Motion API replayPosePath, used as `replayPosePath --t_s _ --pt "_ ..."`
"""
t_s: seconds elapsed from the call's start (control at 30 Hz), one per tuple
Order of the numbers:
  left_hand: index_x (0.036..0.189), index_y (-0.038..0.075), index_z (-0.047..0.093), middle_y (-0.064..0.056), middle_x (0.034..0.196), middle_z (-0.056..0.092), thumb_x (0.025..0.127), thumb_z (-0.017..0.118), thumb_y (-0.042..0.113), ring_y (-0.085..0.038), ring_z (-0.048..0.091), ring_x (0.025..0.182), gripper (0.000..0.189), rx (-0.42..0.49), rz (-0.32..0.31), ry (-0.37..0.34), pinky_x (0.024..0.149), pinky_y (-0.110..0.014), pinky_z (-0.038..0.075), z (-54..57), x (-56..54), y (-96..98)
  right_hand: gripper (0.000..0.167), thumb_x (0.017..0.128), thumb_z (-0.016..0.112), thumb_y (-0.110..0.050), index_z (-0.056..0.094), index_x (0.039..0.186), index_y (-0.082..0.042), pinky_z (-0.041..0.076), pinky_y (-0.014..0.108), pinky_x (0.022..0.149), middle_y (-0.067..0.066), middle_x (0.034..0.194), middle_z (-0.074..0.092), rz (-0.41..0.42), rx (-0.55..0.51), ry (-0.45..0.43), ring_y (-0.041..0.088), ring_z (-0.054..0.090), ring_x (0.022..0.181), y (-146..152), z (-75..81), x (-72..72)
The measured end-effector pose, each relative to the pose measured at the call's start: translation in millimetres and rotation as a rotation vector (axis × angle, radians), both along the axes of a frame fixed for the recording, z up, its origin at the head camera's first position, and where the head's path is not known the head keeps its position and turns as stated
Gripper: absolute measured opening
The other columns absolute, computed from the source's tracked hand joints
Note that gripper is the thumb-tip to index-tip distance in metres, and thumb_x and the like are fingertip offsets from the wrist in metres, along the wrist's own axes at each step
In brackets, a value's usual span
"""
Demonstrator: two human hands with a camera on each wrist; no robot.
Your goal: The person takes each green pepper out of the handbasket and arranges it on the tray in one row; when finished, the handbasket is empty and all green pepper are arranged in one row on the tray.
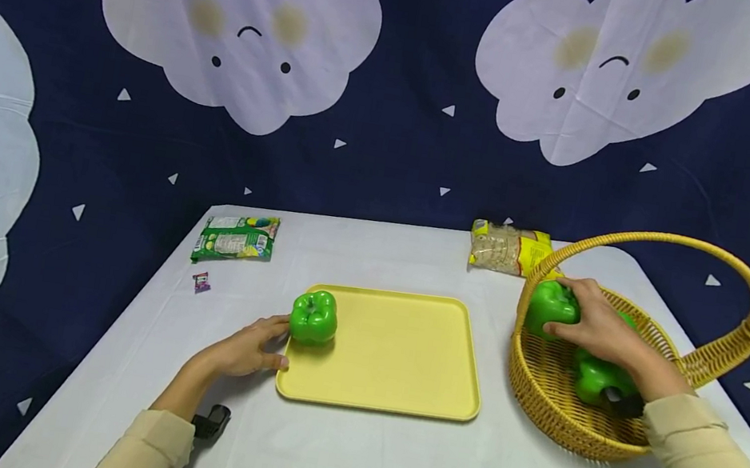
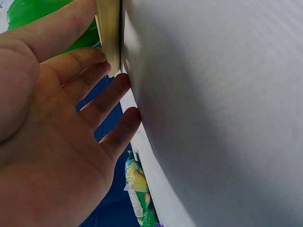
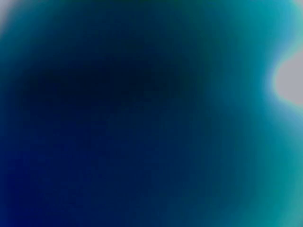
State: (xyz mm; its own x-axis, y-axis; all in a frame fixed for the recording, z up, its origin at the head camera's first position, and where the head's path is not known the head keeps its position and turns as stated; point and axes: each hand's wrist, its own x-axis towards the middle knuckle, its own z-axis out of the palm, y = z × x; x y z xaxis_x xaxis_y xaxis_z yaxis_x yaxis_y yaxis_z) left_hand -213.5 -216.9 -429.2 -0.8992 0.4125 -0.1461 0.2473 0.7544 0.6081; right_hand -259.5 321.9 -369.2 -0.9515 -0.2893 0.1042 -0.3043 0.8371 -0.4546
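Note:
My left hand (image 1: 251, 346) rests at the left edge of a yellow tray (image 1: 401, 351), its fingers loosely spread. In the left wrist view, the fingertips touch the tray's rim (image 2: 110, 38) and the white tabletop. One green bell pepper (image 1: 314, 317) stands on the tray at its left side, close to those fingers. Inside a wicker basket (image 1: 558, 423) on the right, my right hand (image 1: 598, 322) grips another green bell pepper (image 1: 546, 308) with thumb and fingers around it. Beneath that hand lies a further bell pepper (image 1: 595, 378), partly hidden. The right wrist view is a dark blur.
The basket's tall handle (image 1: 665, 239) arches above the right hand. A yellow-and-clear food packet (image 1: 507, 250) lies behind the basket. At the back left are a green packet (image 1: 236, 237) and a small purple wrapper (image 1: 201, 282). A dark cloud-print curtain (image 1: 400, 165) hangs behind the table.

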Motion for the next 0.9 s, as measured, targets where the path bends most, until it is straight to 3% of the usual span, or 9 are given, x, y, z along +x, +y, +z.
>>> replayPosePath --t_s 0.33,0.63,0.9 --pt "0.141 0.001 0.041 -0.018 0.152 0.031 0.085 0.069 0.023 -0.042 0.024 0.141 0.066 0.006 0.004 -0.001 0.114 -0.061 0.02 -0.4 0.2 0.2 0.085 0.08 0.075 -0.035 0.032 0.141 0.005 0.044 0.046 0.078 0.025 0.122 0.04 0.012 -0.009 0.05 0.035 0.049 0.099 2.9 3.7 5.5" --pt "0.141 0.001 0.042 -0.018 0.152 0.032 0.085 0.069 0.024 -0.041 0.024 0.141 0.066 -0.001 -0.004 0.012 0.114 -0.061 0.02 -2.0 -0.6 -0.5 0.087 0.08 0.071 -0.045 0.033 0.142 0.002 0.044 0.044 0.076 0.022 0.124 0.04 0.0 0.021 0.056 0.033 0.051 0.098 1.1 16.3 18.0" --pt "0.141 0.001 0.042 -0.018 0.151 0.032 0.085 0.069 0.025 -0.042 0.025 0.141 0.066 -0.002 -0.011 0.02 0.113 -0.061 0.02 -1.9 -0.4 -0.7 0.074 0.079 0.075 -0.036 0.043 0.137 -0.002 0.044 0.036 0.07 0.017 0.118 0.044 0.055 0.034 0.19 0.027 0.052 0.092 -3.2 21.8 31.4"
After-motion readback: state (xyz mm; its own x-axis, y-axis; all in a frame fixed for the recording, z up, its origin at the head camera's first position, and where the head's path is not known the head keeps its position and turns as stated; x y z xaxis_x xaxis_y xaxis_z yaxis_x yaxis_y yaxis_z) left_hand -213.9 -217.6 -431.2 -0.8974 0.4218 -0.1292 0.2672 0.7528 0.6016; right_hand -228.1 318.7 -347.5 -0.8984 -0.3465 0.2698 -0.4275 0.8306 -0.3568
